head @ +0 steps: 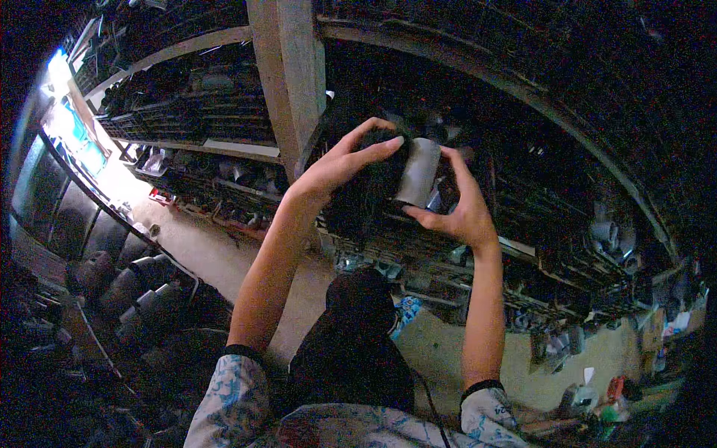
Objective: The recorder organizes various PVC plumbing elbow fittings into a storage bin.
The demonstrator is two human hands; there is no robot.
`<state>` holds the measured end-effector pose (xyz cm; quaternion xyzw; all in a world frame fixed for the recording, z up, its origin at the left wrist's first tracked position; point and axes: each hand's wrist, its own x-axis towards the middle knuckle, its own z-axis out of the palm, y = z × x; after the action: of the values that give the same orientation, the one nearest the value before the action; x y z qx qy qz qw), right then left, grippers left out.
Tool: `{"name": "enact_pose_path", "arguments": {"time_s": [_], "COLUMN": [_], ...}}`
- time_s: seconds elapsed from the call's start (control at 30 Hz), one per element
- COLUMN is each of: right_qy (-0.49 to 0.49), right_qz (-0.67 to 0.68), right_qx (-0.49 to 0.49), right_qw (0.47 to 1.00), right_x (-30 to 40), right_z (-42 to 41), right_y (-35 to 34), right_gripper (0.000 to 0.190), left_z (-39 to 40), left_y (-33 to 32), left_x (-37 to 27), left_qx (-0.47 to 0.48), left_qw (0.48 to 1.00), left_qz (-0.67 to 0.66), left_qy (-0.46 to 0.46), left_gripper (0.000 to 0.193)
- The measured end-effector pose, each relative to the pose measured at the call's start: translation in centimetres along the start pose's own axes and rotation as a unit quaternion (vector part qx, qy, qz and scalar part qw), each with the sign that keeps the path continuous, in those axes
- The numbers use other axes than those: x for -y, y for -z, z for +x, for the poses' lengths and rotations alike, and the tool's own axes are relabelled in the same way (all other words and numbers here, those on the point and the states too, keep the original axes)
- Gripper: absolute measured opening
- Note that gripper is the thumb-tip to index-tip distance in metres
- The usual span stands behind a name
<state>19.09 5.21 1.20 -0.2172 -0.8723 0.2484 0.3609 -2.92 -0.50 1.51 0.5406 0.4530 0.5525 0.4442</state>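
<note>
My right hand (456,207) has its thumb at the lower end and its fingers at the upper right of a light grey cylinder (420,172), which looks like a piece of plastic pipe. Left of the cylinder, my left hand (364,148) is bent round a dark, shaggy-looking thing (372,173), with the thumb close to the cylinder's upper end. Deep shadow hides what the dark thing is and whether the left fingers touch it. Both arms reach up and forward over dark shelving.
Shelves with many dark fittings stand before me, with a wooden post (285,73) between bays. Left lie several grey cylinders (145,302) beside a metal rail. A pale floor (213,257) runs below, and assorted items (605,397) lie at lower right.
</note>
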Motion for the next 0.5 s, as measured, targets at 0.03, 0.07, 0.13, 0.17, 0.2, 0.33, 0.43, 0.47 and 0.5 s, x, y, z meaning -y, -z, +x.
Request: {"name": "enact_pose_path", "arguments": {"time_s": [0.03, 0.07, 0.13, 0.17, 0.2, 0.33, 0.43, 0.47, 0.5], "right_qy": [-0.027, -0.055, -0.065, -0.074, -0.075, -0.027, -0.052, -0.059, -0.059], "right_qz": [0.019, 0.039, 0.094, 0.149, 0.149, 0.119, 0.120, 0.112, 0.112], "right_qx": [-0.002, -0.005, -0.043, -0.080, -0.080, -0.025, -0.009, -0.031, -0.031], "right_qw": [0.999, 0.998, 0.993, 0.983, 0.983, 0.992, 0.991, 0.992, 0.992], "right_x": [0.13, 0.15, -0.45, -0.66, -0.59, 0.13, -0.22, -0.32, -0.18], "right_z": [0.12, 0.21, 0.22, 0.22, 0.24, 0.08, -0.04, -0.05, 0.00], "right_y": [0.08, 0.11, -0.18, -0.27, -0.27, -0.07, -0.27, -0.30, -0.30], "right_gripper": [0.097, 0.095, 0.094, 0.092, 0.092, 0.091, 0.094, 0.096, 0.096], "left_z": [0.09, 0.16, 0.30, 0.34, 0.30, 0.30, 0.42, 0.46, 0.52], "left_y": [0.02, 0.09, 0.16, 0.23, 0.36, 0.21, 0.15, 0.14, 0.25], "left_x": [0.16, 0.35, 0.50, 0.46, 0.50, 0.82, 0.75, 0.53, 0.46], "left_qx": [-0.002, -0.001, 0.039, 0.040, 0.036, -0.005, -0.005, -0.004, 0.005], "left_qw": [1.000, 1.000, 0.998, 0.998, 0.998, 0.995, 0.995, 0.996, 1.000], "left_qz": [-0.012, -0.012, 0.032, 0.032, 0.027, -0.098, -0.088, -0.088, -0.020], "left_qy": [0.000, 0.001, -0.037, -0.038, -0.032, 0.024, 0.036, 0.035, -0.002], "left_gripper": [0.037, 0.037, 0.037, 0.037, 0.037, 0.037, 0.038, 0.038, 0.038]}}
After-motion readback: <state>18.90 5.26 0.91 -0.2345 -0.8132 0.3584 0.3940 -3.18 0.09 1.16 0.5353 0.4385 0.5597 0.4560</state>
